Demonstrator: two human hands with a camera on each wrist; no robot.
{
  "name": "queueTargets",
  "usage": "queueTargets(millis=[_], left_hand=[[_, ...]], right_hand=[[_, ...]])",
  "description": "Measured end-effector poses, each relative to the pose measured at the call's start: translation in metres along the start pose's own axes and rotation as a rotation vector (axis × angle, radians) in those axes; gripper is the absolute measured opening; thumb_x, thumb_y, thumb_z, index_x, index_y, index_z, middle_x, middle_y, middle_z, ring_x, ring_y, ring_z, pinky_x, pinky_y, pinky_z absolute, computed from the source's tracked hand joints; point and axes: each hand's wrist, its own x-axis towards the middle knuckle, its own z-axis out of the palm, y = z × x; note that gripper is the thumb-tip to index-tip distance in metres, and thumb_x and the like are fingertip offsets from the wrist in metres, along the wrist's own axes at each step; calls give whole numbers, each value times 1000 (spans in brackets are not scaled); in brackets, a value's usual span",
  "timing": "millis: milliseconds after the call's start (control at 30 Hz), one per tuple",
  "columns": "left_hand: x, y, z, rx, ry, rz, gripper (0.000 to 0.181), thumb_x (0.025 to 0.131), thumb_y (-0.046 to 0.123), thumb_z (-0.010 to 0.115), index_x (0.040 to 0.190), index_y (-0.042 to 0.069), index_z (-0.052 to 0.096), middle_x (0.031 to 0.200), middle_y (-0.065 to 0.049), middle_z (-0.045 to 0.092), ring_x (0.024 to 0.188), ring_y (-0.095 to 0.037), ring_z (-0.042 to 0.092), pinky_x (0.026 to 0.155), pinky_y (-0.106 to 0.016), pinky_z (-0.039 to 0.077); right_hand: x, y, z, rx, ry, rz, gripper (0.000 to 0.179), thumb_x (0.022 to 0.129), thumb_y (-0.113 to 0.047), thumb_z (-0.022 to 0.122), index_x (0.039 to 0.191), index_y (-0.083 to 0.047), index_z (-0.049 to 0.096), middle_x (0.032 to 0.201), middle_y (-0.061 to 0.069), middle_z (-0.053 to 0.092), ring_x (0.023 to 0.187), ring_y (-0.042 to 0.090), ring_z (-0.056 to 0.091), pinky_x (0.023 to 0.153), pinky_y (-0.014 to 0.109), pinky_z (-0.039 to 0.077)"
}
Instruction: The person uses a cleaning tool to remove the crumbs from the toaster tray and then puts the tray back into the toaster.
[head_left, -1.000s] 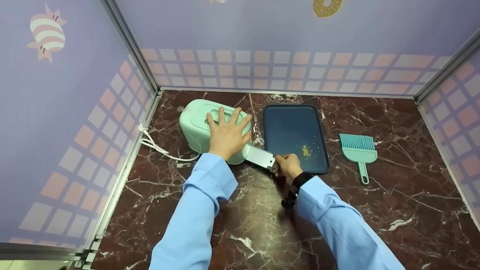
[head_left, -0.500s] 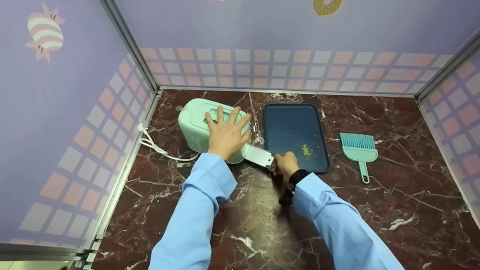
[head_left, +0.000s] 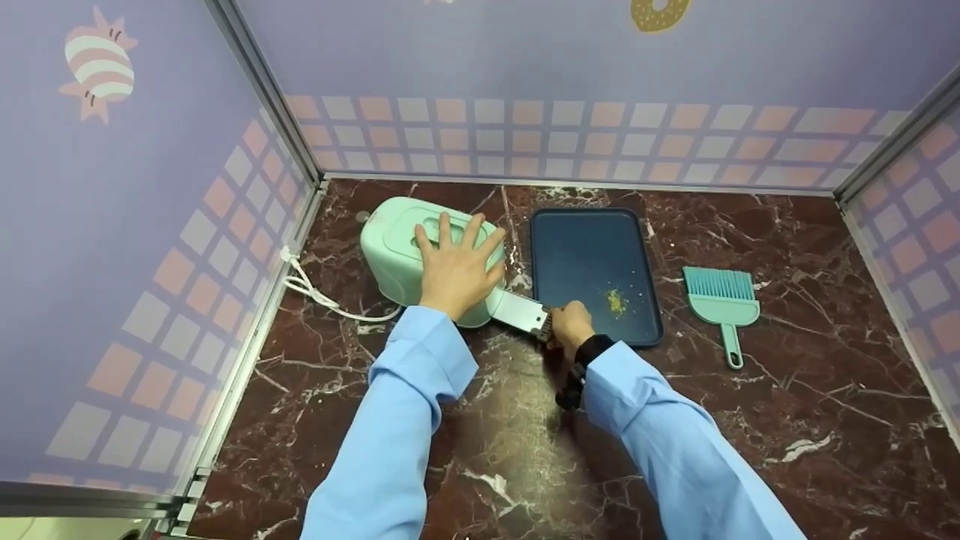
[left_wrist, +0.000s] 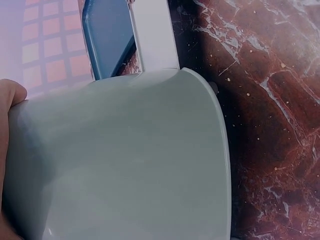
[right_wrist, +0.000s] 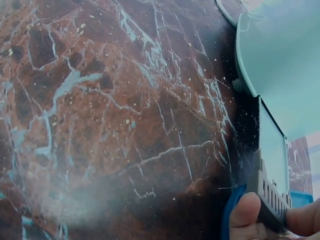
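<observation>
A mint-green toaster [head_left: 405, 262] with a lidded top stands left of centre, and its side fills much of the left wrist view. My left hand [head_left: 457, 274] lies spread across the top, fingers extended. From the toaster's right end juts a flat silver crumb tray [head_left: 517, 313]. Its slotted, grey-brown end [right_wrist: 272, 197] is pinched between the thumb and fingers of my right hand [head_left: 572, 326]. How far the crumb tray reaches inside the toaster is hidden.
A dark blue serving tray [head_left: 585, 247] with yellowish crumbs [head_left: 616, 302] lies behind my right hand. Farther right is a small turquoise brush [head_left: 724, 309]. The toaster's white cord [head_left: 319, 298] trails left. Purple patterned walls bound the marbled tabletop [head_left: 810, 375].
My right hand has shifted slightly left with the crumb tray, and a bit less of it sticks out of the toaster. The left hand stays on top.
</observation>
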Motion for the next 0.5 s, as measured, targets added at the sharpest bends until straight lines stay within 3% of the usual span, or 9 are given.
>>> queueTargets(millis=[267, 500], left_hand=[[1, 1, -1, -9, -7, -7, 56, 103, 58, 45, 157, 45, 35, 168, 2, 25, 151, -52, 16, 112, -80, 6], [-1, 0, 0, -15, 2, -5, 56, 103, 57, 46, 156, 44, 36, 168, 3, 25, 152, -51, 15, 113, -80, 6]], right_hand=[[0, -4, 1, 40, -6, 38, 35, 110, -11, 40, 133, 14, 51, 118, 32, 59, 46, 13, 55, 46, 26, 51], [-1, -4, 0, 183, 2, 92, 30, 109, -13, 46, 133, 5, 42, 131, 28, 49, 53, 17, 56, 49, 30, 54]])
